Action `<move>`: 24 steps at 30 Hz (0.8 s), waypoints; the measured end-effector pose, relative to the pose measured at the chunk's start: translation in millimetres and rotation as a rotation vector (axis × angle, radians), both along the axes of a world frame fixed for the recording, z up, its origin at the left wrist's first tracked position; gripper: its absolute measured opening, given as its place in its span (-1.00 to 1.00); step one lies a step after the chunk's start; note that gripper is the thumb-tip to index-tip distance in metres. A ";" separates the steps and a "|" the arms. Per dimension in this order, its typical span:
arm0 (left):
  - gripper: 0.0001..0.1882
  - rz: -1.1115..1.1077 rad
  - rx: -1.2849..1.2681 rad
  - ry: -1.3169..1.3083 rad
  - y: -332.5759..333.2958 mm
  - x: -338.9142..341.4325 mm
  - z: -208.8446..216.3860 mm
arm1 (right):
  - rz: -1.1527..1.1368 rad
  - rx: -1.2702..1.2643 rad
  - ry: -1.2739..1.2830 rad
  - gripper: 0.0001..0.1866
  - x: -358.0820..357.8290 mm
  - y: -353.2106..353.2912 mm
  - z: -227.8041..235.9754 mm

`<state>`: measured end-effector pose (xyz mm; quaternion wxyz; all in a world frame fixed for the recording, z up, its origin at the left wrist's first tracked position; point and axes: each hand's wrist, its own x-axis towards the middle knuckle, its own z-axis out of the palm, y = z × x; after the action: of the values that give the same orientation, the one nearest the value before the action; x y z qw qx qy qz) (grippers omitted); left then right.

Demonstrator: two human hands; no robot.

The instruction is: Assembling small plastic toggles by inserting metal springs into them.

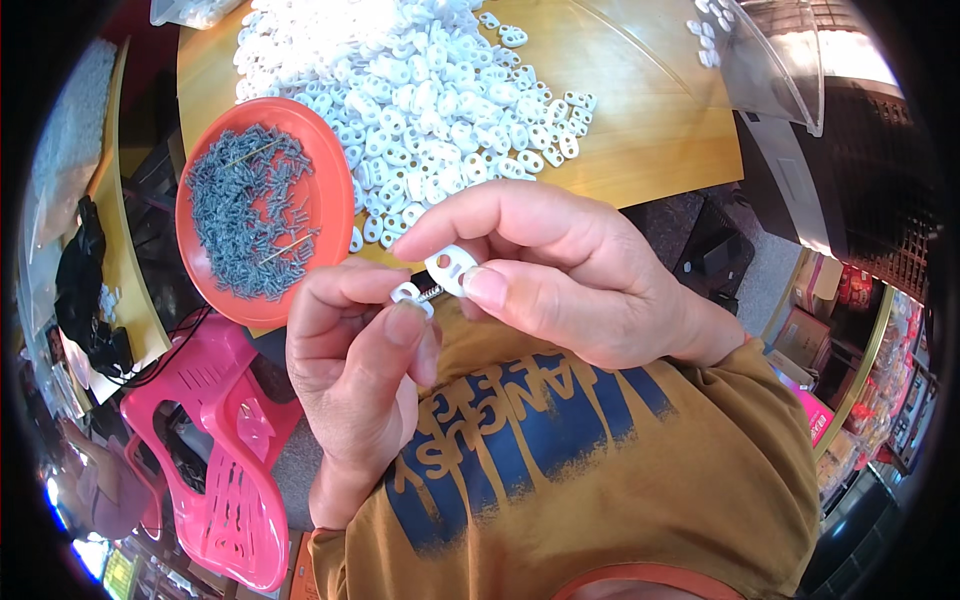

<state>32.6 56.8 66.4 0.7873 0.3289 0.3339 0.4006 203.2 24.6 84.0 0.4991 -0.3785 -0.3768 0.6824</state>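
My left hand (352, 365) pinches a small white plastic piece (406, 292) between thumb and fingertips. My right hand (575, 275) grips a white oval plastic piece with two holes (446, 262) between thumb and forefinger. The two pieces are held close together, and a short ridged metal bit (431, 293), perhaps a screw, shows between them. Beyond my hands lies a big heap of similar white oval pieces (440, 110). An orange-red plate (335, 190) left of the heap carries many small grey screws (235, 220) and a couple of thin sticks.
The heap and plate rest on a yellow wooden table (640, 120). Several white pieces (708, 30) lie at its far right by a clear plastic container (775, 60). A pink plastic chair (225, 450) stands at the left. Shelves with packaged goods (850, 340) are at the right.
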 end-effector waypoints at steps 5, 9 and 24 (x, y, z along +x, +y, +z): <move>-0.85 -0.003 0.002 -0.006 0.0 -0.2 -0.4 | -0.016 0.070 -0.086 -0.76 -0.4 0.1 -0.7; -0.85 -0.003 0.012 -0.014 -0.1 0.1 -1.4 | -0.037 0.109 -0.084 -0.76 -2.2 1.3 -1.1; -0.85 0.006 -0.001 -0.011 -1.1 0.3 -2.7 | -0.002 0.116 -0.084 -0.69 -1.0 -0.7 -2.1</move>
<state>33.0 55.7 63.6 0.7881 0.3252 0.3310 0.4046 202.2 23.9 81.9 0.5046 -0.3777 -0.4361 0.6423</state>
